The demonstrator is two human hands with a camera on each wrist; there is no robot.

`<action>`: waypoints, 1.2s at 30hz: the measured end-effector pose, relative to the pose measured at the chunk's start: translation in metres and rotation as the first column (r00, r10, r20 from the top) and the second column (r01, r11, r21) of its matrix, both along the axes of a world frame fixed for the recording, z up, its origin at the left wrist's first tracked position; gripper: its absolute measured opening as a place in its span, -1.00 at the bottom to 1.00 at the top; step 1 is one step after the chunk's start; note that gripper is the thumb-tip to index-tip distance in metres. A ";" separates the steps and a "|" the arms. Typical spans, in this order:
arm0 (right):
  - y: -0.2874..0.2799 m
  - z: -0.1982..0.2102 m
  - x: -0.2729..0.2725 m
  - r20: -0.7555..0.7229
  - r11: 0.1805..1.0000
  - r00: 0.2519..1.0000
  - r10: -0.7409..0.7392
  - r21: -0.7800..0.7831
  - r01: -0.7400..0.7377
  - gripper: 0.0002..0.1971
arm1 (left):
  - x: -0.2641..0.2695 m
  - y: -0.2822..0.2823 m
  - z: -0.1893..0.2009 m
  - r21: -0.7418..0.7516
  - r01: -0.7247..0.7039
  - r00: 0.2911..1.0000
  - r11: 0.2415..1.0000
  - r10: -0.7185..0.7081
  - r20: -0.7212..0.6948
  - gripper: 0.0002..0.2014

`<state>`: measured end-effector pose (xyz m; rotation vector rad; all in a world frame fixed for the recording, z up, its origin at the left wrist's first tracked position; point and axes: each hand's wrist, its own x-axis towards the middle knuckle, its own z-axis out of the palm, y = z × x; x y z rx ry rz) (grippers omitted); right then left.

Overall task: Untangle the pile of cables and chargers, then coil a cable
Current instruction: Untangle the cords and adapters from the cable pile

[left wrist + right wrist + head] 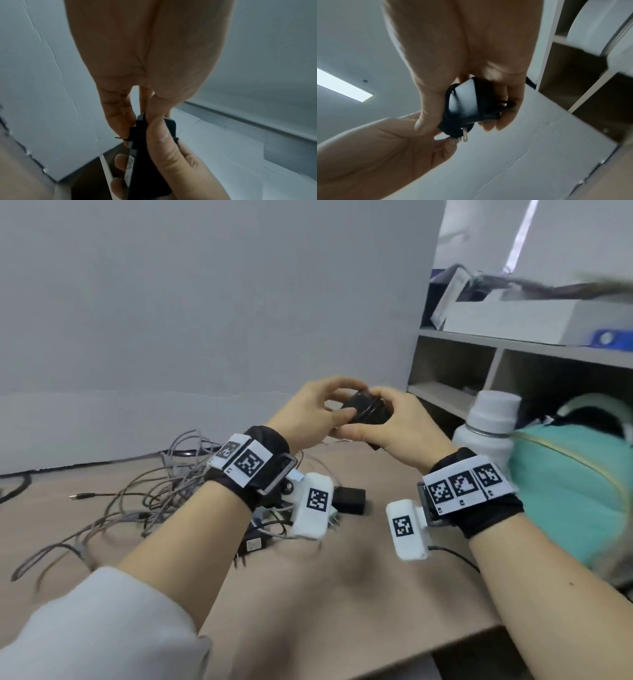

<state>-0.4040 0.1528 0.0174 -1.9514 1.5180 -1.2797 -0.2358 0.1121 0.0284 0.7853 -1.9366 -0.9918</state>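
Note:
A black charger (366, 410) with its black cable wound round the body is held up above the table's far side. My right hand (373, 424) grips it from below and the right; in the right wrist view the charger (469, 104) sits between thumb and fingers, its metal prongs (464, 135) pointing down. My left hand (337, 405) pinches the charger's left end; in the left wrist view its fingertips (126, 121) close on the wound cable at the top of the charger (145, 162). A tangle of grey cables (147, 498) lies on the table at left.
Two more black adapters (349, 499) (253, 542) lie on the brown table (342, 594) under my left wrist. A white bottle (489, 422) and a teal bag (565, 491) stand at the right, before a shelf unit (455, 364). A grey wall panel backs the table.

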 end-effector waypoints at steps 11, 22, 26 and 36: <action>0.123 -0.041 -0.149 -0.110 0.856 0.850 -0.516 -0.111 0.505 -0.35 | -0.174 0.061 -0.046 0.133 0.303 0.953 0.944 -0.295 -0.073 -0.70; 0.223 -0.081 -0.298 -0.067 0.646 0.664 -0.744 0.179 0.742 -0.32 | -0.294 0.112 -0.096 0.427 0.295 0.935 0.855 -0.350 0.056 -0.74; 0.227 -0.107 -0.344 -0.062 0.523 0.600 -0.797 0.426 0.739 -0.54 | -0.327 0.128 -0.123 0.607 0.303 0.858 0.735 -0.488 0.162 -0.73; 0.201 -0.186 -0.443 -0.264 0.250 0.488 -0.832 0.607 0.755 -0.26 | -0.372 0.157 -0.186 0.911 0.008 0.785 0.412 -0.568 0.250 -0.58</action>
